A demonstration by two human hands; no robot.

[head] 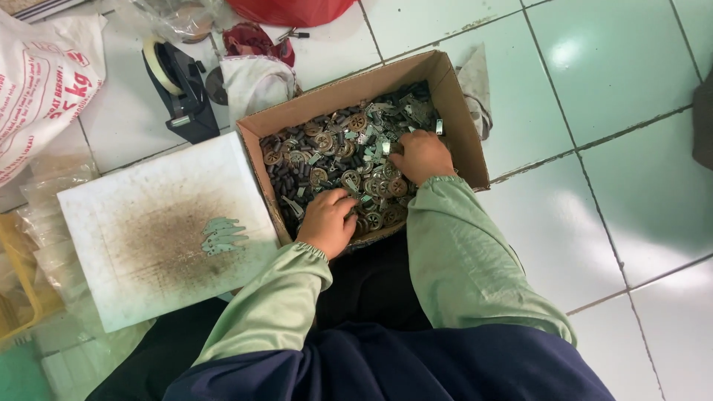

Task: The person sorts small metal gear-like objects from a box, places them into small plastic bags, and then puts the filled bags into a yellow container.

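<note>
A brown cardboard box [454, 111] lies on the tiled floor in front of me, filled with small metal parts [334, 152]: round discs, dark short cylinders and shiny flat clips. My left hand [327, 221] rests at the near edge of the pile, fingers curled into the parts. My right hand [421, 154] is deeper in the box, fingers bent down among the pieces. Whether either hand grips a piece is hidden by the fingers. Both arms wear pale green sleeves.
A stained white board [134, 245] lies left of the box with a small row of flat metal pieces [221, 235] on it. A black tape dispenser [180, 89], a white cloth [252, 83], a printed white sack [37, 82] and a red bag [290, 10] sit behind.
</note>
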